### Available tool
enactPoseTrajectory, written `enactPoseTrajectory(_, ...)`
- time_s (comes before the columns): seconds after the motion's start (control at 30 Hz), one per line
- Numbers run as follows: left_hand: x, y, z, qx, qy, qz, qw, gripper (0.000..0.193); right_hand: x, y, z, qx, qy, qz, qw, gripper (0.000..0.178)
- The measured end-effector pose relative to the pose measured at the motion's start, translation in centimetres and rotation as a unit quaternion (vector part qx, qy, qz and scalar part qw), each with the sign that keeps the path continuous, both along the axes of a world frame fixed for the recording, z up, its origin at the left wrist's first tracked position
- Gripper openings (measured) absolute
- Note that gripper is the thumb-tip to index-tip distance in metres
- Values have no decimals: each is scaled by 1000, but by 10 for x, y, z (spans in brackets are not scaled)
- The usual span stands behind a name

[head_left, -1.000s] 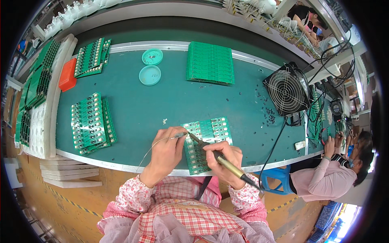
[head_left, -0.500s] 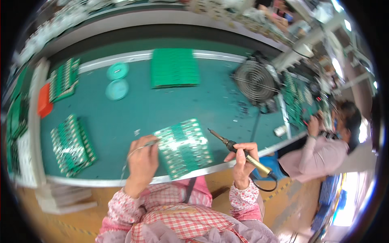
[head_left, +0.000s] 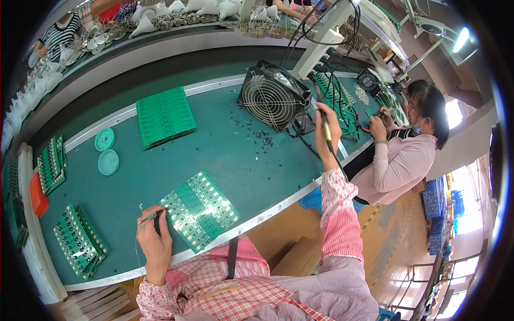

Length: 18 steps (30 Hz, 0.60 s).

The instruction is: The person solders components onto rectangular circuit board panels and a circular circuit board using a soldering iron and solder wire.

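Note:
A green circuit board panel (head_left: 199, 211) with rows of small parts lies at the table's near edge, in front of me. At its left side, my left hand (head_left: 154, 241) is closed on thin solder wire (head_left: 137, 247), which curves down past the wrist; a slim silvery tip also shows in the fingers. My right hand (head_left: 327, 134) reaches far right and grips a soldering iron (head_left: 327, 130) with a yellowish handle and dark cord. Its tip end is up beside the fan (head_left: 272, 100), too indistinct to tell what it touches.
A stack of green panels (head_left: 166, 116) lies at the back. Two round turquoise lids (head_left: 108, 162) and populated boards (head_left: 77, 241) are on the left, with a red-orange box (head_left: 37, 195). Dark bits (head_left: 263, 140) litter the table near the fan. A co-worker (head_left: 404, 155) sits at right.
My right hand has carried the soldering iron away from the board, up and right to beside the fan. The view has turned right; my left hand stays by the board.

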<state>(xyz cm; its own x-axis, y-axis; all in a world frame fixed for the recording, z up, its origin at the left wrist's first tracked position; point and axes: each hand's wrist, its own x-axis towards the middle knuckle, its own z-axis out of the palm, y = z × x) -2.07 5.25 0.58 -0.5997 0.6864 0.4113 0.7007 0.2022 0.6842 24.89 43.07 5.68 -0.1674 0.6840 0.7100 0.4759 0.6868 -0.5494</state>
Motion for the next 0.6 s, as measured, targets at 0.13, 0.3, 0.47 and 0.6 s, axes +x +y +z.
enactPoseTrajectory(0.13,1,-7,2,-13,-4,24,1000,8,3,17,-3,29,-184,29,982,24)
enactPoseTrajectory(0.3,1,1,2,11,17,10,1000,14,6,-80,0,-4,134,10,991,16)
enactPoseTrajectory(0.47,-1,-1,2,-4,2,12,1000,9,-62,-209,-19,-174,140,225,948,7)
enactPoseTrajectory(0.6,-3,0,2,3,8,9,1000,14,-104,-238,-41,-221,56,363,903,8)
